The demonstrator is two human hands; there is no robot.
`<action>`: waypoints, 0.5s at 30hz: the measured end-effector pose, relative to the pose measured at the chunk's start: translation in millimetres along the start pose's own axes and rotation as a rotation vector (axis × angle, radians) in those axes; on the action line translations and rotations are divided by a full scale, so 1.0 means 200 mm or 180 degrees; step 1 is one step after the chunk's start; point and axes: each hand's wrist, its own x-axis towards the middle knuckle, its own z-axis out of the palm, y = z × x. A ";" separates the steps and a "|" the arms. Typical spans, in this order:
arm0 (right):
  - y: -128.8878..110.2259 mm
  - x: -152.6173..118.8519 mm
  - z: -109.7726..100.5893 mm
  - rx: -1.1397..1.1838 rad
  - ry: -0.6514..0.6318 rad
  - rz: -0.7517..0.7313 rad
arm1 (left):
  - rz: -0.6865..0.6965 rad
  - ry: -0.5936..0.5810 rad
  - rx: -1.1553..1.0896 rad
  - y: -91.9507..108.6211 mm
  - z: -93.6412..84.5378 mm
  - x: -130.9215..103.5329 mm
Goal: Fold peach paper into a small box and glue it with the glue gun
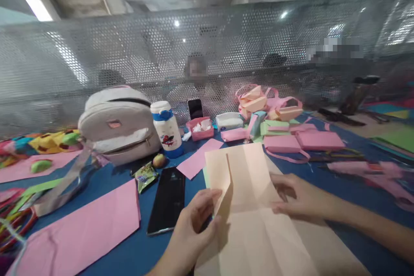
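Observation:
A creased sheet of peach paper point(249, 181) lies before me, its folds running lengthwise and across. My left hand point(197, 228) pinches the sheet's left flap between thumb and fingers, and the flap is raised and partly folded inward. At the opposite edge, my right hand point(296, 196) grips the paper with curled fingers. More peach paper point(326, 241) spreads beneath it on the right. A pink strip of paper point(199, 158) reaches out behind the sheet. Left of my left hand is a black phone point(166, 200), lying flat.
Pink paper point(87, 228) covers the left front. Behind stand a white backpack point(118, 125), a bottle point(167, 131) and a pink tissue box point(200, 129). Folded pink paper bags point(284, 142) crowd the back right, near a pink glue gun point(368, 170). A perforated metal screen point(142, 60) closes the back.

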 end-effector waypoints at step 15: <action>-0.04 -0.01 0.08 0.0336 0.0198 -0.0076 | 0.0025 -0.0096 0.0157 0.01 0.00 -0.01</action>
